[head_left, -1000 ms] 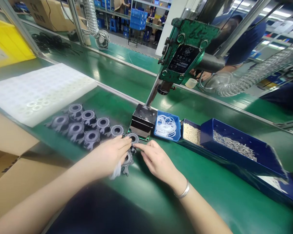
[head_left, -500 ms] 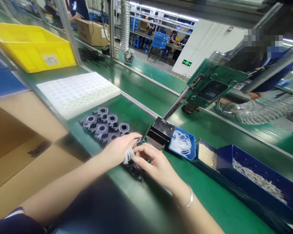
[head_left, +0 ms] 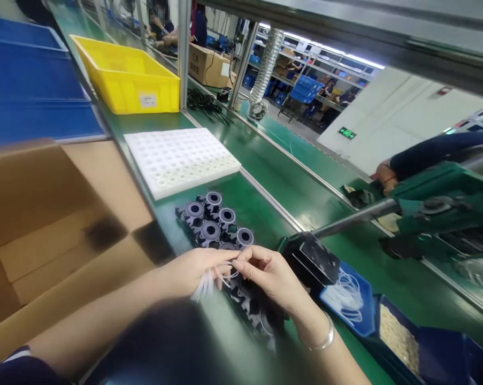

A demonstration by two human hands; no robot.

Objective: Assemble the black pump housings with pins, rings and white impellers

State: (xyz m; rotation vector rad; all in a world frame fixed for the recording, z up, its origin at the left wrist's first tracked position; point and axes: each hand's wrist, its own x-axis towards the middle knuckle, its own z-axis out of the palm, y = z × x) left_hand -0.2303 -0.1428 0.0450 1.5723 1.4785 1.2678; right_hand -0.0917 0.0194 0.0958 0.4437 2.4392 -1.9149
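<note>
My left hand [head_left: 197, 270] is closed on a bunch of thin white rings [head_left: 204, 284], which hang below its fingers. One white ring [head_left: 225, 263] stretches between the two hands, pinched by the fingertips of my right hand [head_left: 263, 270], which wears a silver bangle at the wrist. Under and beyond both hands stand rows of dark round housings [head_left: 211, 230] with pale circular rims. The hands cover part of these rows.
A white foam tray [head_left: 181, 155] with round pockets lies behind the housings, near a yellow bin [head_left: 132, 80]. Right are a black block [head_left: 311, 262], a blue tray of white rings [head_left: 365, 315] and more blue bins. A cardboard box [head_left: 44, 240] stands left; another person's arm [head_left: 389, 174] shows at right.
The view has turned, so the bench things appear farther right. A single ring now spans my two hands, apart from the bunch, and the bunch hangs more spread out.
</note>
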